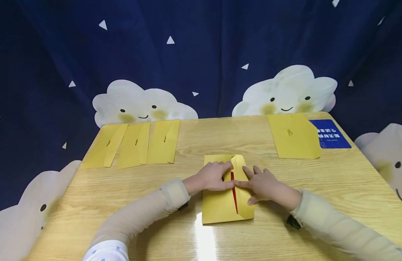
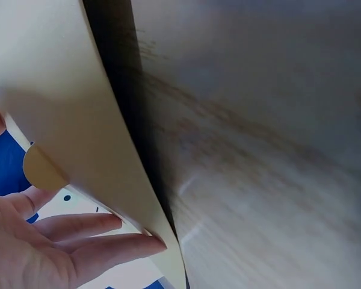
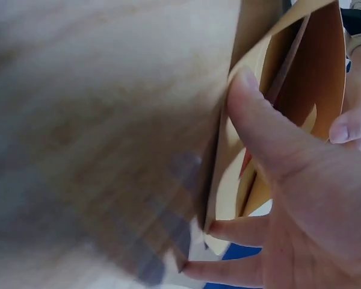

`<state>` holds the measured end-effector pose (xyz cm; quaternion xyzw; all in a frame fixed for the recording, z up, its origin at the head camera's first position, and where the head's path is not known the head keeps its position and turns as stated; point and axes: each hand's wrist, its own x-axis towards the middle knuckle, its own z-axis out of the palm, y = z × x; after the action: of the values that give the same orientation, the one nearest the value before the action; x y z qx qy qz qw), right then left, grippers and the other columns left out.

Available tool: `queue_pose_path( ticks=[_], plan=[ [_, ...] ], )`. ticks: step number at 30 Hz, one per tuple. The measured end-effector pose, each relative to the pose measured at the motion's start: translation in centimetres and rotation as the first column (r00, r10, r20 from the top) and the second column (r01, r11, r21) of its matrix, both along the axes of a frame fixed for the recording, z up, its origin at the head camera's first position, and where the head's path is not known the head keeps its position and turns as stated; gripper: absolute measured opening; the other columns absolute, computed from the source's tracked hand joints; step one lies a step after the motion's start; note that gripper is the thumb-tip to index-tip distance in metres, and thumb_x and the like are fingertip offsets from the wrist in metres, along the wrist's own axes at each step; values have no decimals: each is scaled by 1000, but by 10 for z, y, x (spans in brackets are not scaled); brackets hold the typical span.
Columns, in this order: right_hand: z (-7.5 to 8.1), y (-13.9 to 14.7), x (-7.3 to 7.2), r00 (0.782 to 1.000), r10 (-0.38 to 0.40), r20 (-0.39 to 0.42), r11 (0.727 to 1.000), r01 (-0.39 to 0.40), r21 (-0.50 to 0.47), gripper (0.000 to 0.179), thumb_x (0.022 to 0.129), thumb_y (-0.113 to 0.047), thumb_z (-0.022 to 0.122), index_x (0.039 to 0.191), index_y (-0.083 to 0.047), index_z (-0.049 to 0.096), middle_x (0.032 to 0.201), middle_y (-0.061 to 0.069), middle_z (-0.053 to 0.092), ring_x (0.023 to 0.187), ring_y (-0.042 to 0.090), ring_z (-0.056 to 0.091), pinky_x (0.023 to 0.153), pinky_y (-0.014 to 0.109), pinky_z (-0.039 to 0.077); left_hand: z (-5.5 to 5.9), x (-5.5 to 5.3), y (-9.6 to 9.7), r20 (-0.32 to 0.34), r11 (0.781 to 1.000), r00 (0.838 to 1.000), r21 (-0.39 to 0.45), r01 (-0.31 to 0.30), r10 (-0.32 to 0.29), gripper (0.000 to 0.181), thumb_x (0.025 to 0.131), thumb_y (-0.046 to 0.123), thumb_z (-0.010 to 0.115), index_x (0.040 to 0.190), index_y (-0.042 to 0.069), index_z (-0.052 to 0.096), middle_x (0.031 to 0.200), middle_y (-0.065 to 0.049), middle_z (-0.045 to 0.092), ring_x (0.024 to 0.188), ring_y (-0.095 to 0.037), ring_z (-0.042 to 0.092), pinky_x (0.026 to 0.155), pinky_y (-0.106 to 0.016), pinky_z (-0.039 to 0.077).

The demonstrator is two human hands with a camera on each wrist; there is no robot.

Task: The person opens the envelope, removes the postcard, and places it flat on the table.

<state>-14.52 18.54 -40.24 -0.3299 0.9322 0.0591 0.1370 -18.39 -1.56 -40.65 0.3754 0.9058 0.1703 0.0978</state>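
Observation:
A yellow envelope [image 1: 217, 208] lies on the table with its flap folded out to the right. A strip of red [image 1: 234, 195] shows in its gaping mouth. My left hand [image 1: 215, 177] rests on the envelope's front panel, its fingertips right at the mouth's edge; in the left wrist view the panel [image 2: 72, 114] bows upward beside the fingers [image 2: 117, 253]. From the right, my right hand [image 1: 264, 186] touches the flap [image 1: 241, 204] with spread fingers. The right wrist view has its thumb [image 3: 259, 114] lying on the flap, with the mouth open beyond.
Three yellow envelopes [image 1: 161, 145] lie in a row at the back left of the wooden table [image 1: 149, 203]. Another yellow envelope [image 1: 293, 141] at the back right partly covers a blue printed card [image 1: 334, 134]. A dark blue curtain [image 1: 207, 54] with clouds hangs behind.

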Motion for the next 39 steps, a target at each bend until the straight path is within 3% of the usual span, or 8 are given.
queue_pose_path(
  ticks=[4, 9, 14, 20, 29, 39],
  plan=[
    [3, -3, 0, 1000, -8, 3, 1000, 8, 10, 77, 65, -54, 71, 134, -32, 46, 137, 25, 36, 114, 50, 40, 79, 58, 40, 1, 2, 0, 8, 1000, 1000, 3, -6, 6, 46, 83, 43, 55, 117, 12, 51, 72, 4, 50, 60, -11, 50, 51, -22, 38],
    [2, 1, -1, 999, -25, 40, 998, 28, -64, 79, 65, -51, 73, 135, -25, 45, 137, 26, 35, 116, 53, 37, 80, 62, 38, -1, 3, 0, -8, 999, 1000, 36, -9, 10, 38, 81, 41, 55, 109, 15, 53, 69, 4, 48, 57, -10, 48, 49, -21, 37],
    [-1, 4, 0, 1000, -19, 18, 990, 21, -138, 82, 63, -50, 73, 133, -19, 46, 136, 27, 37, 115, 53, 37, 79, 65, 37, -3, 4, -1, -26, 999, 999, 48, -21, 22, 32, 79, 38, 56, 103, 16, 53, 65, 4, 47, 55, -9, 46, 46, -21, 36],
    [-3, 4, 0, 999, -35, 11, 987, 37, -156, 88, 61, -51, 74, 134, -13, 43, 136, 27, 37, 115, 53, 37, 79, 65, 37, -6, 4, -1, -51, 999, 998, 46, -19, 21, 30, 79, 38, 56, 100, 17, 53, 65, 6, 48, 54, -8, 47, 46, -20, 36],
    [-1, 3, 1, 1000, 7, 8, 994, -6, -113, 77, 64, -48, 74, 133, -27, 48, 134, 29, 37, 113, 55, 38, 75, 61, 41, -7, 4, 1, -45, 999, 999, 45, -18, 20, 33, 82, 40, 54, 103, 15, 52, 65, 5, 47, 54, -9, 46, 46, -20, 36],
    [-7, 10, 0, 1000, 7, 27, 974, -1, -228, 77, 64, -45, 76, 129, -13, 48, 140, 26, 31, 113, 57, 36, 67, 61, 43, -9, 3, 1, -75, 999, 997, 39, -24, 26, 34, 80, 39, 55, 102, 14, 51, 66, 6, 48, 55, -8, 47, 47, -20, 36]
  ],
)
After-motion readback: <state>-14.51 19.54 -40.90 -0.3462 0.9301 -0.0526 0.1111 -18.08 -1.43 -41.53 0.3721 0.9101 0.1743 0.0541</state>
